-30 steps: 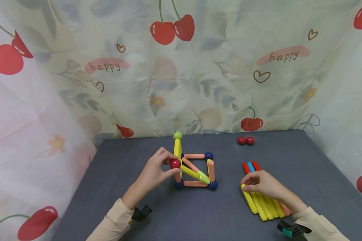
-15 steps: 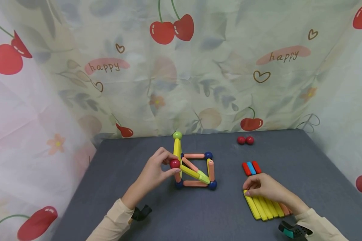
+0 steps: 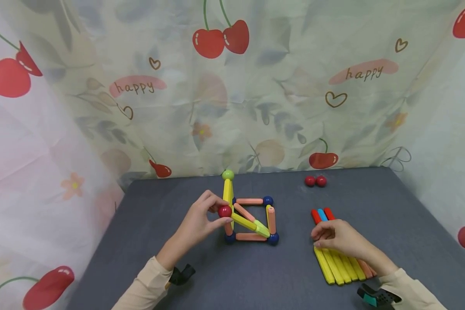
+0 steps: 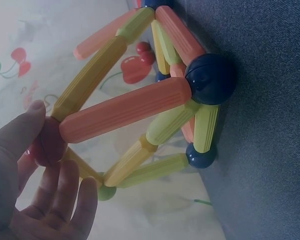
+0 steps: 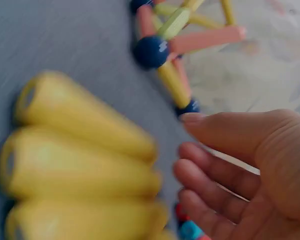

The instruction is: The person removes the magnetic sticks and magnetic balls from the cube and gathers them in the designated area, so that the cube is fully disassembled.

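My left hand (image 3: 196, 218) pinches a red ball (image 3: 225, 211) between thumb and fingers. In the left wrist view, a salmon stick (image 4: 130, 110) and a yellow stick (image 4: 92, 72) meet at that ball. They belong to a frame of magnetic sticks with dark blue balls (image 4: 211, 78) at its base corners and a green ball (image 3: 228, 174) on top. My right hand (image 3: 342, 237) hovers over a row of yellow sticks (image 3: 331, 267). In the right wrist view its fingers (image 5: 215, 172) are loosely bent, apart from the thumb, and hold nothing.
Red sticks (image 3: 316, 216) and a blue stick (image 3: 323, 215) lie just beyond the right hand, with salmon sticks (image 3: 366, 268) by its wrist. Two red balls (image 3: 315, 181) sit near the back of the dark table (image 3: 286, 284). A printed curtain (image 3: 255, 107) hangs behind.
My right hand has drawn the leftmost yellow stick back level with its row, then come off it slightly. The left hand stays on the red ball.
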### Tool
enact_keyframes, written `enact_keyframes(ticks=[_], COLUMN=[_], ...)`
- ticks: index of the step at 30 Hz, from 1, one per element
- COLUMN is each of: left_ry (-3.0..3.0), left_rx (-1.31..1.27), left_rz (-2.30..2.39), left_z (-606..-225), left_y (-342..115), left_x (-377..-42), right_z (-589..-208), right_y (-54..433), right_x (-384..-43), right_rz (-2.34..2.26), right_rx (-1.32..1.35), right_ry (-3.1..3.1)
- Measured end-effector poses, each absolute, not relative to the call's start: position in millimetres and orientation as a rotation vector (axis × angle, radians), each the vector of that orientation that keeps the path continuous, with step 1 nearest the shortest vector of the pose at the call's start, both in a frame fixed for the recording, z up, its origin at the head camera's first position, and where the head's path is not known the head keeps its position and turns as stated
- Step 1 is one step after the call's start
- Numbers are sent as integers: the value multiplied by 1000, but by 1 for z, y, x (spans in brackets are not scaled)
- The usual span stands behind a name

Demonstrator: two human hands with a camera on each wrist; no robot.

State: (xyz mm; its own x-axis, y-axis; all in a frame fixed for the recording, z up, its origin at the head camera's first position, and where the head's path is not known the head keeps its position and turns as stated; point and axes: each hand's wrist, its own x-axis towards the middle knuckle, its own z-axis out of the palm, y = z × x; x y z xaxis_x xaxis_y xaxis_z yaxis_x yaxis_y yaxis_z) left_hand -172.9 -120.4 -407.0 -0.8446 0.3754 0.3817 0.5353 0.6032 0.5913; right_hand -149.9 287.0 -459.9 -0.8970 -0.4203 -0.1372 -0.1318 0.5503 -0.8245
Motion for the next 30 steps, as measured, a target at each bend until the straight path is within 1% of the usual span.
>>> enact_keyframes(ticks=[3, 8, 16, 21, 30], left_ry=[-2614, -2612, -2612, -2598, -2579], left_rx=[-754, -756, -771, -774, -764], left_rz=[-1067, -1060, -1046, -1044, -1054], left_z=[-408, -408, -409, -409, -409], left_y=[-120, -120, -121, -120, -120], left_x=[-173, -173, -174, -174, -173], right_z=[-449, -436, -443, -448, -456], right_y=[276, 241, 192, 181, 175], right_x=[-152, -161, -179, -182, -180], right_rz=[-1363, -1472, -1494, -1466, -1447], right_rx=[-418, -398, -541, -551, -586], right_ry=[2527, 2537, 2503, 2554, 2565])
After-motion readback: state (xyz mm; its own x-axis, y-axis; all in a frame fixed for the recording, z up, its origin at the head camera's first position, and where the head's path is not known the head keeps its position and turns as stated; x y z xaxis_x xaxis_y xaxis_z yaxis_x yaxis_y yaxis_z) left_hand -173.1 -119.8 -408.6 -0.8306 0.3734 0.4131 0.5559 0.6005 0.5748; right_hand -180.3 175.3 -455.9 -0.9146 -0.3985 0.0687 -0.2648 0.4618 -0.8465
